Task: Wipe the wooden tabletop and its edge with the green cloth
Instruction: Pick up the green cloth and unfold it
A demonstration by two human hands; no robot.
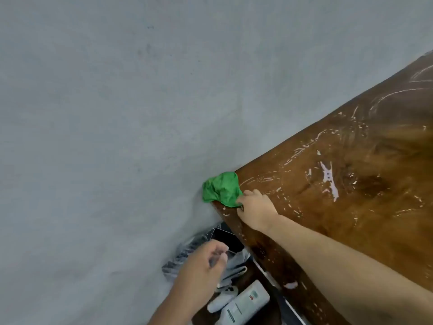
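Two hands in view: the right hand point(256, 211) pinches the bunched green cloth point(221, 189) at the far-left corner of the streaked wooden tabletop point(351, 184); the left hand point(203, 261), loosely curled and holding nothing, hangs beside the near edge.

A grey wall point(105, 113) fills most of the view, its surface matt and faintly mottled, with a few small dark specks high up. At the foot of the wall, low in the view, several loose items lie together on a lower brown surface point(248, 276). Nearest the wall is crumpled clear plastic wrapping point(180, 252), striped dark and light. Just beside it, farther from the wall, sits a flat black panel point(226, 236) with a thin pale border. Farther still from the wall lie a white game controller point(222, 299) and a white bottle point(246, 303) on its side; label text unreadable.
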